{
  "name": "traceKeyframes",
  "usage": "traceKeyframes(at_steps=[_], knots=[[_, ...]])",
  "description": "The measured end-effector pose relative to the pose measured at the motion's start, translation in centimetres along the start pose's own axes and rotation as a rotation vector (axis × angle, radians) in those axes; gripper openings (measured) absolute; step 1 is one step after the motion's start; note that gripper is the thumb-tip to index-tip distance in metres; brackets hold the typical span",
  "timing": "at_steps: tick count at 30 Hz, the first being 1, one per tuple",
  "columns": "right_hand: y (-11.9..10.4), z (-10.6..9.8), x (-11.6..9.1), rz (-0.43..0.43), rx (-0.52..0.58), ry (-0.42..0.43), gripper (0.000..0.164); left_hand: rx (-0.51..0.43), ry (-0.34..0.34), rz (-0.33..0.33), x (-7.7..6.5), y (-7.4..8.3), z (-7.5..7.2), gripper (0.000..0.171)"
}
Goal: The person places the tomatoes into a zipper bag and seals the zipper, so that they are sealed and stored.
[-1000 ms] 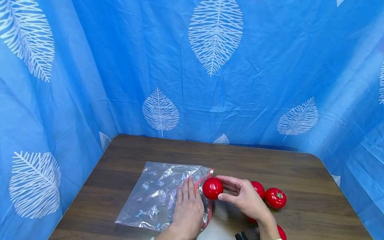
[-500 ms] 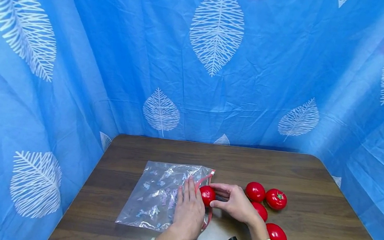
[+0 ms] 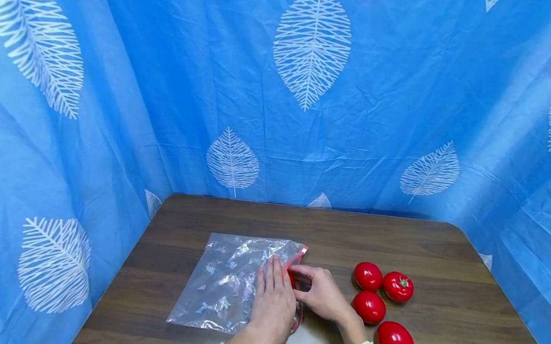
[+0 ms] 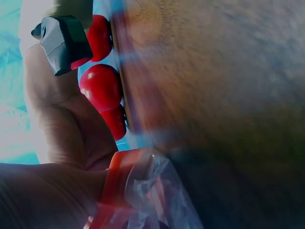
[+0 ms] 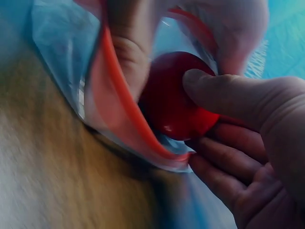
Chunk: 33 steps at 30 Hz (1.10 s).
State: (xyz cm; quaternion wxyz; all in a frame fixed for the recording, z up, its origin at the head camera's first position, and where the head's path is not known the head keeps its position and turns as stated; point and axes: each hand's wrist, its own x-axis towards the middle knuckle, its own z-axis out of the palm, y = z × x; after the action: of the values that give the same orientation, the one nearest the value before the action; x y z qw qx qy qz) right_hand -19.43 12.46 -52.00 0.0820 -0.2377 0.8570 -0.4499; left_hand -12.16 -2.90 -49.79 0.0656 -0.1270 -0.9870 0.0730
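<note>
A clear zip bag (image 3: 226, 282) with a red zip edge lies flat on the table, small pale blue and pink shapes on it. My left hand (image 3: 271, 308) lies across its mouth, fingers extended on top; in the right wrist view the left thumb (image 5: 131, 62) is inside the mouth, so the upper edge is held between thumb and fingers. My right hand (image 3: 321, 296) pinches a shiny red tomato (image 5: 174, 98) between thumb and fingers, partly inside the bag's mouth. In the head view my hands mostly hide that tomato.
Several more red tomatoes stand to the right of my right hand: one with a green stem (image 3: 398, 286), one beside it (image 3: 368, 276), and a larger one (image 3: 395, 342) nearest me. The wooden table (image 3: 193, 211) ends at a blue leaf-patterned curtain (image 3: 301, 158).
My right hand has moved left and slightly toward me, carrying the tomato from outside the bag into its mouth. My left hand stays on the bag. The tomatoes at the right have come into fuller view.
</note>
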Motion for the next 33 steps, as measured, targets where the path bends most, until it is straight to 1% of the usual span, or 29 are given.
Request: traceKeyframes(at_steps=[2, 4, 7, 12, 14, 17, 23, 25, 28, 30, 33], knots=[[-0.2, 0.1, 0.1, -0.001, -0.019, 0.004, 0.053, -0.001, 0.005, -0.004, 0.0, 0.1, 0.1, 0.084], [-0.3, 0.1, 0.1, -0.001, -0.037, 0.002, 0.053, -0.008, 0.004, -0.006, 0.0, 0.2, 0.0, 0.092], [-0.5, -0.3, 0.0, 0.017, -0.043, -0.005, 0.054, -0.017, -0.013, -0.002, 0.2, 0.1, 0.0, 0.099], [-0.7, -1.4, -0.4, 0.059, -0.033, -0.016, 0.054, -0.022, -0.065, 0.004, 0.2, 0.1, 0.0, 0.098], [-0.8, -1.5, -0.3, 0.056, -0.048, -0.021, 0.052, -0.021, -0.084, 0.002, 0.3, 0.0, 0.0, 0.096], [-1.1, -1.5, -0.1, 0.045, -0.072, -0.031, 0.050, -0.028, -0.100, -0.001, 0.3, 0.0, -0.1, 0.103], [-1.3, -0.9, 0.5, -0.003, -0.110, -0.035, 0.044, -0.034, -0.139, 0.001, 0.4, 0.2, -0.1, 0.107], [-1.3, -0.8, 0.6, -0.013, -0.113, -0.032, 0.042, -0.030, -0.134, -0.001, 0.4, 0.2, 0.0, 0.103], [-1.2, -0.6, 0.7, -0.010, -0.101, -0.025, 0.043, -0.015, -0.102, 0.000, 0.3, 0.2, 0.1, 0.101], [-1.2, -0.4, 0.8, 0.005, -0.073, -0.022, 0.044, 0.003, -0.066, 0.000, 0.2, 0.2, 0.2, 0.102], [-1.2, 0.2, 1.0, 0.005, -0.044, -0.001, 0.043, 0.028, -0.031, 0.003, 0.1, 0.1, 0.2, 0.109]])
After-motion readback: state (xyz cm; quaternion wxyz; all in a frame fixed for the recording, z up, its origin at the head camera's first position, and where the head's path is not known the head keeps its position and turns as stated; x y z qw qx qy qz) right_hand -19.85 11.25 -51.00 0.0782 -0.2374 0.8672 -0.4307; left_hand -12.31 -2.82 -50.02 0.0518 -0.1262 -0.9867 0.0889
